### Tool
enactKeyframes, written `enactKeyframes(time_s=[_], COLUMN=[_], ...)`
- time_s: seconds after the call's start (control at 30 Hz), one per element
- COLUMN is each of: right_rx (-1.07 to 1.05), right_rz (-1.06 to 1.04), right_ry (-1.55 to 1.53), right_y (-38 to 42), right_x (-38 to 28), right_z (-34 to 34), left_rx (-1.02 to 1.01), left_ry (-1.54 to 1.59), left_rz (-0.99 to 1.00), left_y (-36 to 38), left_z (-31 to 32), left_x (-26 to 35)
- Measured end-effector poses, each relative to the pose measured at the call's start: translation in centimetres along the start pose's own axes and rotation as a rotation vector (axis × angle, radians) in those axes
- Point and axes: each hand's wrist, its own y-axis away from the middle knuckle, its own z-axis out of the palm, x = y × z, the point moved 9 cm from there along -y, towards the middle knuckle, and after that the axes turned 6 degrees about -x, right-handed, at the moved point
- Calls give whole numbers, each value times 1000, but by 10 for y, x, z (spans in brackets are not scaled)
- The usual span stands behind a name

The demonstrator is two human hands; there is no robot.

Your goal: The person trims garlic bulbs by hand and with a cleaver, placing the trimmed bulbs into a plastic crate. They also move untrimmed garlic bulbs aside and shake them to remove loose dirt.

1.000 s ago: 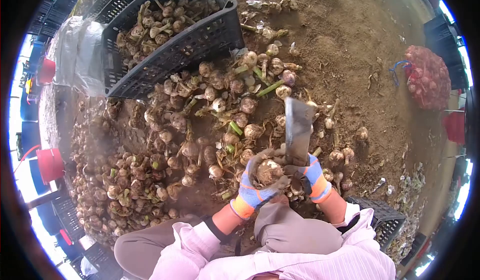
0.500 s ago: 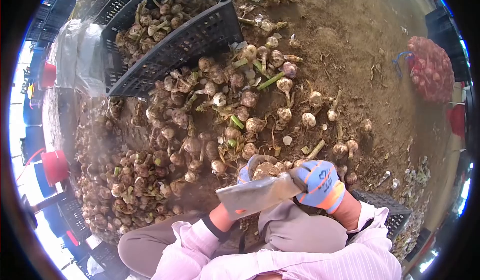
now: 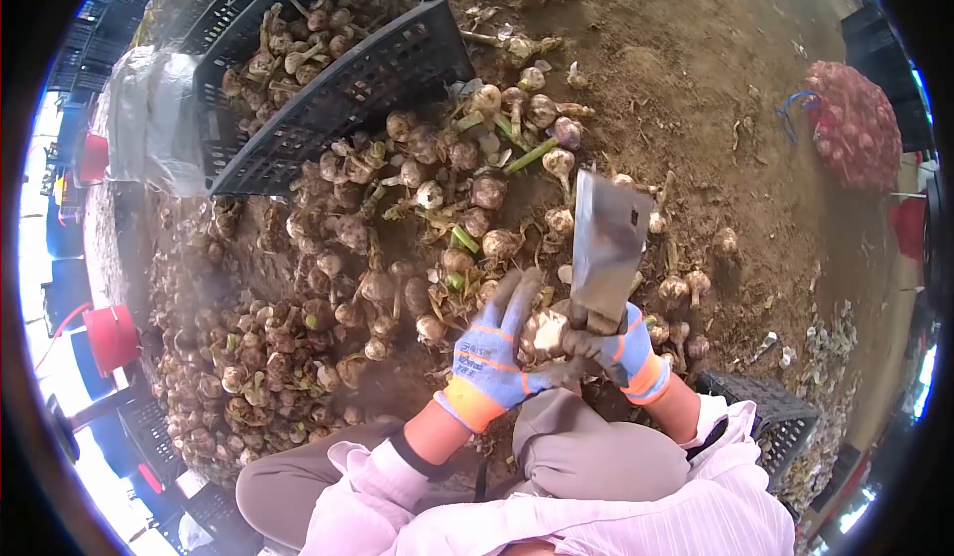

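Observation:
My right hand [image 3: 618, 349], in a blue and orange work glove with dark fingers, is closed on the handle of a cleaver [image 3: 606, 243]. The broad blade points up and away from me, over the bulbs on the ground. My left hand [image 3: 494, 349], gloved the same way, has its fingers stretched forward and its thumb spread out to the right. Between the two hands is a garlic bulb [image 3: 546, 334] with a pale face toward me, close to the right hand's fingertips. Loose garlic bulbs [image 3: 488, 193], some with green stem ends, lie just beyond.
A black plastic crate [image 3: 343, 94] holding garlic stands at the upper left. A heap of bulbs [image 3: 263, 352] spreads on the left. A red mesh sack [image 3: 857, 129] stands far right, a red bucket [image 3: 111, 339] far left. Another black crate [image 3: 775, 407] sits by my right knee.
The cleaver has swung from lying across my lap, pointing left, to pointing forward. My left hand has come out from behind the blade and its fingers have spread.

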Motion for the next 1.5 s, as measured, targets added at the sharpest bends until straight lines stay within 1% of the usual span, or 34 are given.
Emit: enactKeyframes(time_s=[0.03,0.07,0.1,0.17,0.2,0.23,0.3,0.37,0.43,0.47,0.5,0.57,0.63,0.67,0.7,0.77,0.8,0.83,0.87,0.93,0.97,1.03,1.07,1.1,1.13,1.23,1.27,1.3,1.33,1.37,1.4,1.43,1.47,1.5], right_rx=[-23,-23,-31,-69,-42,-8,-79,-196,-228,-240,-254,-262,-238,-165,-91,111,219,221,268,364,411,411,424,439,487,512,488,490,374,247,184,121,39,-40], right_rz=[-38,-210,-208,-169,-215,-125,-160,-144,-136,-160,-184,-161,37,266,343,78,43,38,11,-92,-168,22,48,74,186,222,131,124,-64,-233,-301,-367,-315,-259], right_ry=[-38,125,126,348,547,743,1185,1380,1338,1318,1298,1253,1267,1572,1603,994,837,828,863,960,1020,1140,1164,1190,1277,1396,1370,1371,1056,741,636,526,277,27], right_y=[-3,-3,-1,4,6,9,8,3,-3,-5,-6,-8,-14,-19,-16,-12,-12,-25,-41,-78,-102,-157,-180,-198,-202,-210,-216,-210,-202,-189,-178,-166,-135,-102], right_x=[5,-5,-7,-22,-40,-55,-65,-54,-51,-52,-53,-51,-27,-7,1,27,8,-2,-17,-40,-46,-47,-45,-43,-49,-46,-42,-40,-35,-28,-7,16,21,10], right_z=[0,4,2,-1,-9,-15,-9,0,8,13,17,13,-21,-55,-81,-125,-118,-109,-105,-105,-104,-96,-95,-90,-75,-70,-76,-81,-75,-69,-74,-75,-49,-16], left_rx=[-111,-127,-120,-159,-136,-131,-380,-453,-330,-476,-477,-292,-326,-357,-351,-309,-333,-352,-402,-507,-698,-995,-993,-946,-900,-717,-655,-587,-427,-341,-291,-138,-48,-44], left_ry=[152,395,393,326,57,57,-240,-177,-288,-55,-56,-443,-471,-501,-507,-459,-493,-530,-708,-971,-1036,-1187,-1190,-1133,-1073,-571,-313,-54,386,719,883,1303,1286,1372], left_rz=[-74,-14,-18,168,227,225,227,259,455,211,207,558,578,606,618,525,262,6,-224,-842,-1076,-1254,-1270,-1293,-1315,-969,-819,-690,-637,-730,-771,-639,-527,-512], left_y=[1,2,3,4,8,10,11,9,17,11,12,23,26,26,23,23,19,20,32,81,122,206,203,188,174,104,94,68,43,31,13,1,-13,-10], left_z=[8,13,14,14,10,9,29,38,41,52,52,41,22,13,4,-21,-42,-70,-99,-172,-202,-248,-249,-240,-228,-146,-109,-77,-54,-22,-6,30,44,57], left_x=[-8,-12,-18,-6,4,1,4,9,21,7,5,27,40,43,35,4,-27,-62,-103,-177,-232,-292,-278,-253,-230,-184,-195,-179,-143,-135,-112,-117,-110,-106])
